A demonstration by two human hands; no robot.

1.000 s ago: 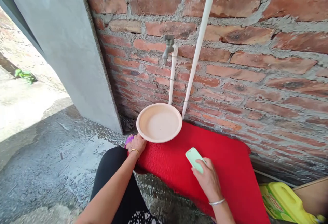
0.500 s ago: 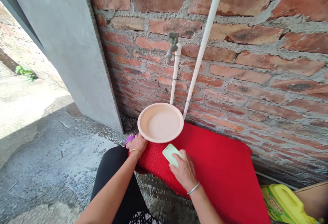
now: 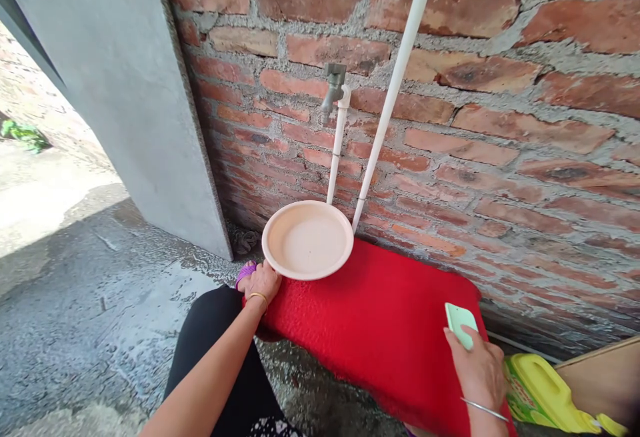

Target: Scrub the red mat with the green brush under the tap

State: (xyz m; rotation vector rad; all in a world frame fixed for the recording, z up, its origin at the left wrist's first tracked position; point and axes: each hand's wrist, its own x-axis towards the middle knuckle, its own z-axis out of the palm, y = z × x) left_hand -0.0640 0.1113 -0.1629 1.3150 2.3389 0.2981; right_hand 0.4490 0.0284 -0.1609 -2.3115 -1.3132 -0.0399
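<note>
Head view: right hand (image 3: 477, 365) grasps a pale-green block (image 3: 460, 322) near the red cloth's (image 3: 380, 317) right edge; left hand (image 3: 265, 281), at its left edge, grip unclear. The block seems light, stiff, best held by its sides.

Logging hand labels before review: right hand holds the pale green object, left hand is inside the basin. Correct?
Not quite: the left hand is outside the basin, at the edge of the red cloth just by the basin's rim, as the head view shows. The right hand does hold the pale green object.
</note>
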